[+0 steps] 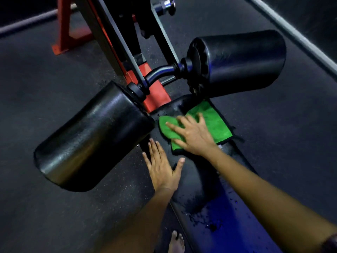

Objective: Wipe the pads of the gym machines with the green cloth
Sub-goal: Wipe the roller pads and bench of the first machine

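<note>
**Right hand flat on the green cloth at the far end of the bench pad**

The right hand [194, 134] lies palm down on the green cloth [213, 123], fingers spread apart and straight, pressing the cloth against the black bench pad [191, 181]. The cloth sits directly under the palm and fingers and spreads out past them: a rounded, folded corner pokes out beyond the fingertips toward the left hand's side, and a wider flat part with a dark hem reaches out on the thumb-free side, hanging a little over the pad's edge. Water droplets bead on the pad just ahead of the fingertips and again nearer the person, below the forearm.

The left hand [160, 167] rests flat on the same pad, just beside the right hand and nearer the body, fingers straight and close together with the thumb held out to the side. It holds nothing, and the cloth lies just beyond its thumb, not touching it.

Beyond the left hand's fingertips hangs the left roller pad [91, 136], a glossy black cylinder. Beyond the right hand, past the cloth, is the right roller pad [240, 61], both joined to a dark bar on the red machine frame [155, 95]. A bare foot [176, 241] stands on the dark floor [36, 79] near the left forearm.
</note>
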A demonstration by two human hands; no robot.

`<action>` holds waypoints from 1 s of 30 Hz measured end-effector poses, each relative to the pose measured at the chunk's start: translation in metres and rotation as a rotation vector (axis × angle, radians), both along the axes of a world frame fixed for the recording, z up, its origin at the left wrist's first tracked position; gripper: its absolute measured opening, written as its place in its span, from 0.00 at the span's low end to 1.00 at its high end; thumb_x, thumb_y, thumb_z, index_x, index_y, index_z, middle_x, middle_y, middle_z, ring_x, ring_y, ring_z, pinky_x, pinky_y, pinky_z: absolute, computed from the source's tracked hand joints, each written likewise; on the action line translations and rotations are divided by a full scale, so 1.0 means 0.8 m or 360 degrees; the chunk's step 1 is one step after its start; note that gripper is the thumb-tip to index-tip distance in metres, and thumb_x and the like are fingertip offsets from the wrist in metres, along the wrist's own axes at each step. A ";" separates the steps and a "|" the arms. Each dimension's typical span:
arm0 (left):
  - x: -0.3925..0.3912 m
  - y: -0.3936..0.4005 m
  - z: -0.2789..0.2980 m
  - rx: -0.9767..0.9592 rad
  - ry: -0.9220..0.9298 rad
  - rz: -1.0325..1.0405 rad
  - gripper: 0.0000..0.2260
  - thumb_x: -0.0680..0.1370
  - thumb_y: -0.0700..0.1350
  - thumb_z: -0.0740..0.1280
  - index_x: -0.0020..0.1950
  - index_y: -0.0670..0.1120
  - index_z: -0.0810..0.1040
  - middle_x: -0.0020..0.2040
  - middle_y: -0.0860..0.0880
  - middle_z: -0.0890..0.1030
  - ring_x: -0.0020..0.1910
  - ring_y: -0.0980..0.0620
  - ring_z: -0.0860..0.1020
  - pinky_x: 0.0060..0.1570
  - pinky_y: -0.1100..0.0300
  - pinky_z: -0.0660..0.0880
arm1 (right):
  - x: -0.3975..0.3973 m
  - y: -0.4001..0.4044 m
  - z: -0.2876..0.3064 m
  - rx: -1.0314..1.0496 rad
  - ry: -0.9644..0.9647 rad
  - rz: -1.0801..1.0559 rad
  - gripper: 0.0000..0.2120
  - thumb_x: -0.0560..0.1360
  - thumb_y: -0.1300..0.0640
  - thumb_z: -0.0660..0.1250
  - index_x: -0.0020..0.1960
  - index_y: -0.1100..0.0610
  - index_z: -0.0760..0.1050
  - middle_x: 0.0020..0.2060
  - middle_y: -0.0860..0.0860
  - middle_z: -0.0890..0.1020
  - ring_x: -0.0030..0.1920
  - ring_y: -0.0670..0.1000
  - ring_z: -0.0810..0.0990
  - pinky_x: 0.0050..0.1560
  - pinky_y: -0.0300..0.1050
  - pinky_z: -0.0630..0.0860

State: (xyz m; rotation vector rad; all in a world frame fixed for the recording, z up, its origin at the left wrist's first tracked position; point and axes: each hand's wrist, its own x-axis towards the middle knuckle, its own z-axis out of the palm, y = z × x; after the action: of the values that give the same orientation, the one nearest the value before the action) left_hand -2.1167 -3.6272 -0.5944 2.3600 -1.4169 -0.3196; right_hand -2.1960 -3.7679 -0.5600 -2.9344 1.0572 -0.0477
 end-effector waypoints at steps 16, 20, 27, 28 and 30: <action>-0.001 0.000 -0.005 0.0004 -0.0022 -0.0002 0.43 0.77 0.69 0.42 0.74 0.33 0.52 0.75 0.40 0.52 0.74 0.46 0.51 0.72 0.50 0.38 | 0.040 -0.038 0.009 0.0238 0.0067 -0.0490 0.24 0.79 0.42 0.55 0.74 0.39 0.56 0.71 0.53 0.63 0.72 0.56 0.58 0.68 0.71 0.47; -0.001 0.001 -0.007 0.0006 -0.0022 -0.0002 0.43 0.77 0.70 0.42 0.74 0.33 0.51 0.76 0.41 0.51 0.75 0.47 0.50 0.72 0.51 0.36 | 0.031 -0.059 0.010 0.0504 0.0036 -0.1028 0.24 0.79 0.39 0.52 0.74 0.39 0.56 0.74 0.52 0.62 0.74 0.60 0.56 0.68 0.70 0.49; -0.001 0.000 0.000 0.0041 0.0036 -0.0020 0.44 0.76 0.70 0.42 0.73 0.32 0.54 0.76 0.41 0.51 0.75 0.47 0.49 0.72 0.51 0.36 | -0.042 -0.016 0.018 0.0568 -0.0161 -0.1538 0.28 0.78 0.37 0.54 0.74 0.47 0.61 0.69 0.57 0.65 0.63 0.62 0.68 0.59 0.57 0.66; -0.001 -0.001 0.001 0.0042 0.0045 -0.0022 0.44 0.76 0.70 0.42 0.73 0.32 0.54 0.76 0.41 0.51 0.75 0.47 0.49 0.72 0.52 0.35 | -0.057 0.000 0.022 0.0533 -0.0139 -0.1496 0.28 0.77 0.36 0.54 0.75 0.44 0.56 0.70 0.56 0.64 0.64 0.61 0.68 0.59 0.57 0.66; 0.000 0.000 0.002 0.0045 0.0067 -0.0023 0.45 0.76 0.71 0.41 0.74 0.32 0.54 0.76 0.41 0.51 0.75 0.48 0.48 0.72 0.52 0.35 | -0.081 0.035 0.023 0.0484 -0.0055 -0.1428 0.30 0.77 0.35 0.52 0.76 0.41 0.50 0.72 0.54 0.61 0.65 0.59 0.66 0.58 0.55 0.67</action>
State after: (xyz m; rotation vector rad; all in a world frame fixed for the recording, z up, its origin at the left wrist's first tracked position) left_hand -2.1167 -3.6271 -0.5925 2.3520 -1.4200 -0.3933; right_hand -2.2609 -3.7395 -0.5419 -1.9821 2.0438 0.0451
